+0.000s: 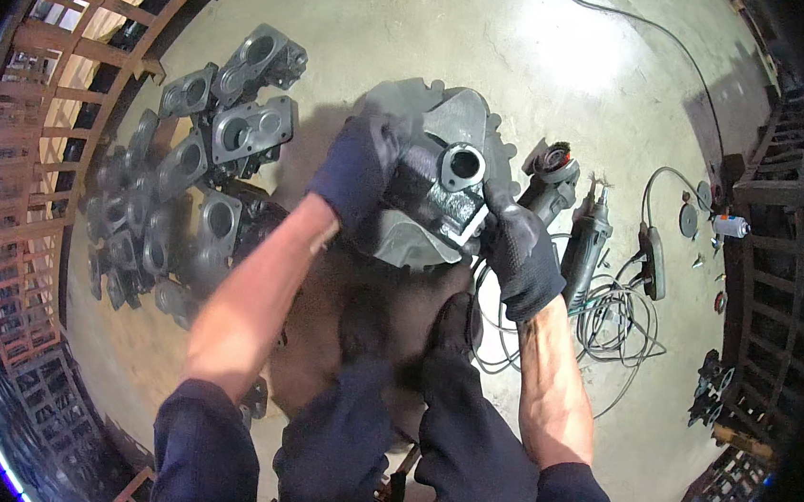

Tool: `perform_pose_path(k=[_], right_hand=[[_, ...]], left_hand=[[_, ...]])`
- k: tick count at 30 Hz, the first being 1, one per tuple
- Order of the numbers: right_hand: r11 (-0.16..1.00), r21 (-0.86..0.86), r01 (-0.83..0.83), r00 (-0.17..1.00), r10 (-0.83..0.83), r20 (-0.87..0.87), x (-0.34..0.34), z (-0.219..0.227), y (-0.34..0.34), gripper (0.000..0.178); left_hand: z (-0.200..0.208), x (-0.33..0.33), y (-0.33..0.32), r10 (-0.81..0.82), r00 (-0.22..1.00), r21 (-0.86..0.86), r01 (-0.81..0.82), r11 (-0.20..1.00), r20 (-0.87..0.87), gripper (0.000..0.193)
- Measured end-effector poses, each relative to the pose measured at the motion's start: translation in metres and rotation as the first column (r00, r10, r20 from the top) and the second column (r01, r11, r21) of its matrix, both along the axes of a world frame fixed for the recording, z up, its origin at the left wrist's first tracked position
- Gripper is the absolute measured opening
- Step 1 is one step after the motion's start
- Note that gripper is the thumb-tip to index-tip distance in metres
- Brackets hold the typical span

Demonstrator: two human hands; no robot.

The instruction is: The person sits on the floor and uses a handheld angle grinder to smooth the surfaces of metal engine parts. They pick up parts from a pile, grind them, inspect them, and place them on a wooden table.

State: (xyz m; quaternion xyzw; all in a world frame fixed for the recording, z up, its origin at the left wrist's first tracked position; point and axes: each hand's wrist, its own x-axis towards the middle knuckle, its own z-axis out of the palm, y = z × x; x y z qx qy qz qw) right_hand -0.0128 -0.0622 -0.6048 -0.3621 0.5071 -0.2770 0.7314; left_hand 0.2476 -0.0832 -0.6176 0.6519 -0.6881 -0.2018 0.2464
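A dark grey metal casting (420, 178) with a round flanged port is held up between my two gloved hands. My left hand (364, 157) is closed round its left side. On the other side, my right hand (521, 245) grips the casting near its lower right corner, thumb up by the port. Beneath it lies a larger grey metal piece (461, 118) with a scalloped edge, partly covered by the casting and my hands. The undersides of both hands are hidden.
Many similar flanged castings (255, 130) stand grouped on the left. To the right lie an angle grinder (552, 183), a straight die grinder (588, 243) and coiled cables (621, 318). Slatted metal crates (45, 124) line the left edge; a rack (772, 226) stands at the right. Small discs (689, 220) lie nearby.
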Motion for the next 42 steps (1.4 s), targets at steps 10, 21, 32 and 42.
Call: perform_pose_path(k=[10,21,32,42], right_hand=[[0.947,-0.128,0.294,0.82,-0.319,-0.476,-0.118,-0.109,-0.014,0.049],[0.928,0.105,0.358,0.702,-0.194,-0.685,-0.059,-0.145,-0.048,0.052],[0.943,-0.008,0.334,0.913,-0.325,-0.248,-0.124,-0.122,-0.005,0.039],[0.896,-0.112,0.43,0.895,-0.407,0.185,-0.097,0.049,0.057,0.049]], left_hand=[[0.021,-0.006,-0.027,-0.004,1.0,0.077,0.006,0.997,-0.03,0.036],[0.027,0.006,-0.044,-0.289,0.956,0.063,0.285,0.956,0.05,0.018],[0.083,-0.101,0.071,-0.115,0.972,-0.017,0.114,0.993,-0.207,0.034],[0.046,-0.229,0.108,0.015,0.788,0.426,0.317,0.848,-0.615,0.101]])
